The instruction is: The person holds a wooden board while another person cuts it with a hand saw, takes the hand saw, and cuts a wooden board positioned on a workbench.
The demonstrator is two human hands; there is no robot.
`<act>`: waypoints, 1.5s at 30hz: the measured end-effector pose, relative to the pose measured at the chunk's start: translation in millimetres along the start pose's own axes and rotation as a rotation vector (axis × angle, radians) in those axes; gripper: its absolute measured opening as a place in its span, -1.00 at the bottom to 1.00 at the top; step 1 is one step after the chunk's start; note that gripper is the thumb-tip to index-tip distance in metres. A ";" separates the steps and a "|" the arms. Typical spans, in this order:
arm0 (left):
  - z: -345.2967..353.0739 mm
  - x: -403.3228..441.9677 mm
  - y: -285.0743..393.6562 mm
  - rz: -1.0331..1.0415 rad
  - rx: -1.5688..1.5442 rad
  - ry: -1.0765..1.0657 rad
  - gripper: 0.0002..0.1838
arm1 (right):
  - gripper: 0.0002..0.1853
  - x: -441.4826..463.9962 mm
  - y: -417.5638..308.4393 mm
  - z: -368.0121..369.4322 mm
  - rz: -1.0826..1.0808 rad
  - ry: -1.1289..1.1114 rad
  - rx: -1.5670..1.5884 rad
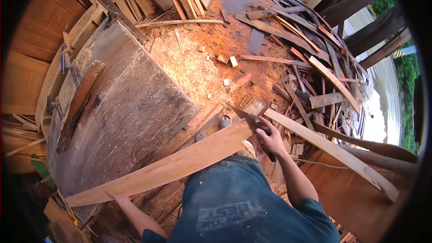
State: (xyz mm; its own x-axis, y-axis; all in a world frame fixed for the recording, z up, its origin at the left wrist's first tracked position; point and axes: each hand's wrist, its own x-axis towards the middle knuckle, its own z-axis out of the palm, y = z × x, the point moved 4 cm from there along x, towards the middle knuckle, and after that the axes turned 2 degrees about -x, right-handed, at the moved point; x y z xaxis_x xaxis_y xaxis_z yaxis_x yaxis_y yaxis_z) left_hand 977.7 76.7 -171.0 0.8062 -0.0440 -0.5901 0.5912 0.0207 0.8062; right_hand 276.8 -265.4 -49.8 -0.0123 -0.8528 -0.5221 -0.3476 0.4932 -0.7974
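A long pale wooden board (175,157) lies slantwise in front of my body, its left end over the workbench. My left hand (119,197) grips its lower edge near that end, with most of the fingers hidden beneath it. At the board's right end, my right hand (270,136) is closed around the dark handle of a handsaw (245,116). The blade points forward and left, close to the board's end; whether it touches the wood I cannot tell. A small light piece of wood (248,149) shows just below that end.
To the left stands a worn workbench (135,94) with a dark curved plank (80,103) on it. Sawdust (180,58) and offcuts cover the floor ahead. A scrap-wood pile (310,58) fills the right, and a long narrow plank (333,153) slants beside my right arm.
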 end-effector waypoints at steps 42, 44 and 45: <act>189.6 -423.3 195.3 1.107 0.222 -0.178 -0.22 | -0.45 178.1 20.1 -41.1 -0.176 -0.017 -0.330; 192.5 -421.3 201.0 1.147 0.288 -0.246 -0.23 | -0.44 183.2 27.4 -48.6 -0.151 0.032 -0.278; 190.2 -419.9 204.0 1.169 0.321 -0.276 -0.24 | -0.45 173.2 22.7 -54.4 -0.101 0.076 -0.230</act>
State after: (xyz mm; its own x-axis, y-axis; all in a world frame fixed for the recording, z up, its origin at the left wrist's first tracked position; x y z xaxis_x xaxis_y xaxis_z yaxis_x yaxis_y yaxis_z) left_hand 755.4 -90.6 249.4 0.7906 -0.3731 0.4855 -0.5411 -0.0544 0.8392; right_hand 215.8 -411.3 -141.9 -0.0337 -0.9105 -0.4121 -0.5543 0.3601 -0.7504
